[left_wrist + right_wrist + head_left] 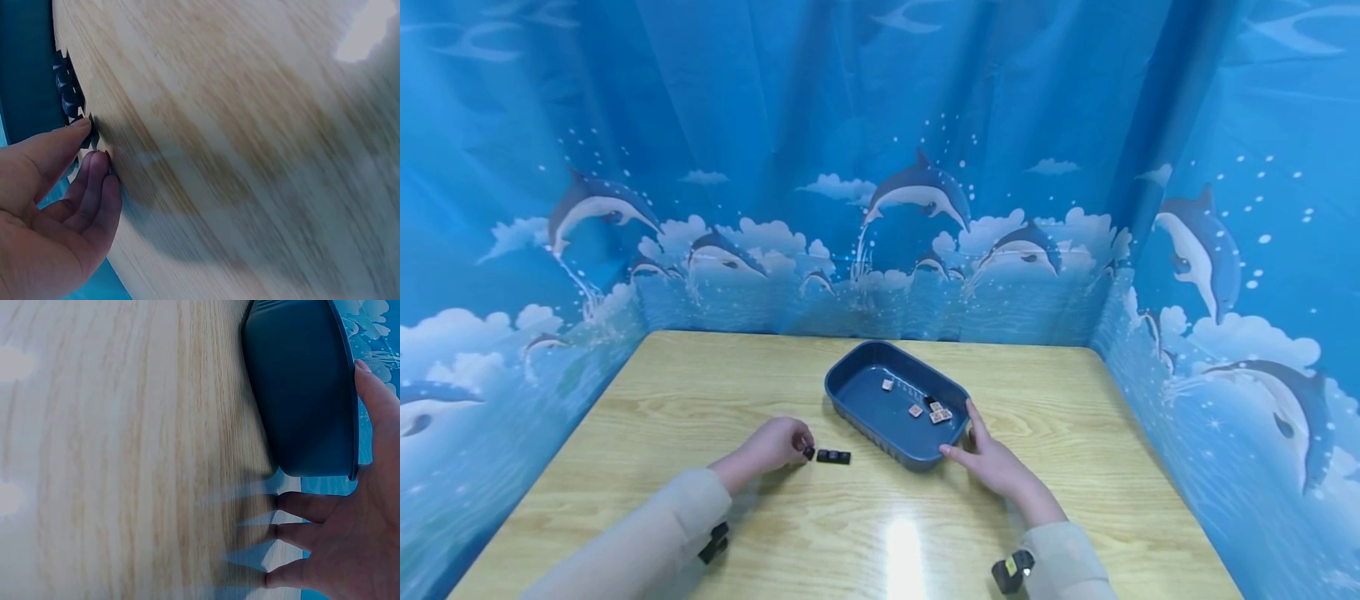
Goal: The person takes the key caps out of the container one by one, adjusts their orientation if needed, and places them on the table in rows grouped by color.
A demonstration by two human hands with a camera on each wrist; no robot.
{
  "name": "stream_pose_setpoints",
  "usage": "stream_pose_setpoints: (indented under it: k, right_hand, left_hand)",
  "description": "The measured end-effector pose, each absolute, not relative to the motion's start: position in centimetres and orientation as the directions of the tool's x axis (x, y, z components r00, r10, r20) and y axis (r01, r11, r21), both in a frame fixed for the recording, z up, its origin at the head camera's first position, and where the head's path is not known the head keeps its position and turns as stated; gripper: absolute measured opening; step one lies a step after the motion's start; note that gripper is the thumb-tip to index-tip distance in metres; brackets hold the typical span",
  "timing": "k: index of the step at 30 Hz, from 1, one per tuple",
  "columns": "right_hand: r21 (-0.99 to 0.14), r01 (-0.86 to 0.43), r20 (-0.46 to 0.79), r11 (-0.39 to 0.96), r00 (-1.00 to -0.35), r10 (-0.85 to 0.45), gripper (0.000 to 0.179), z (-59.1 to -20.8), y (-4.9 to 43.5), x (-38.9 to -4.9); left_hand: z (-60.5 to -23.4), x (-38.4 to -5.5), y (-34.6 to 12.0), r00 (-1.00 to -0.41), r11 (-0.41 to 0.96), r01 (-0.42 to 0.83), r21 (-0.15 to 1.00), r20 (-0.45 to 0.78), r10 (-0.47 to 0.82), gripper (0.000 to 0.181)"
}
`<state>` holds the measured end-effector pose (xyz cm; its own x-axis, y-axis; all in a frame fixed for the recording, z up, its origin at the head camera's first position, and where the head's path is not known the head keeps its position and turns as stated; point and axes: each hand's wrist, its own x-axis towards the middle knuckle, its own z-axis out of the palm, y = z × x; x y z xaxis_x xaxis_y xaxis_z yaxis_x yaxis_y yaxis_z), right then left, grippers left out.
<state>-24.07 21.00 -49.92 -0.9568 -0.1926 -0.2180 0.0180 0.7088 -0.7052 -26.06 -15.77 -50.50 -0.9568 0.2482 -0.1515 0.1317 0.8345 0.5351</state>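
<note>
Between thumb and fingertips, my left hand (775,442) pinches a small black keycap-like block (808,452), low at the tabletop. Just right of it lies a short row of matching black blocks (833,457), which in the left wrist view (67,84) runs on past the thumb tip. A dark blue plastic tray (880,408) stands on the table, set at a slant. At its right end rests my right hand (992,467), fingers spread and fairly straight; the right wrist view shows the thumb (369,384) against the tray's rim.
Inside the tray lie several small white-faced pieces (915,411) and a black one (929,400) near the right wall. The wood-grain table (760,533) reaches back to a blue dolphin-print curtain (820,125), which also hangs along both sides.
</note>
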Motion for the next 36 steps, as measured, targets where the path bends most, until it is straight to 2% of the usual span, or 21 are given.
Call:
stream_pose_setpoints:
  k: [36]
  right_hand:
    - [-0.701, 0.028, -0.224, 0.713, -0.957, -0.182, 0.1, -50.16, 20.98, -24.26]
  left_hand:
    - [-50.36, -25.97, -15.6, -0.949, 0.821, 0.129, 0.556, -0.172, 0.266, 0.024]
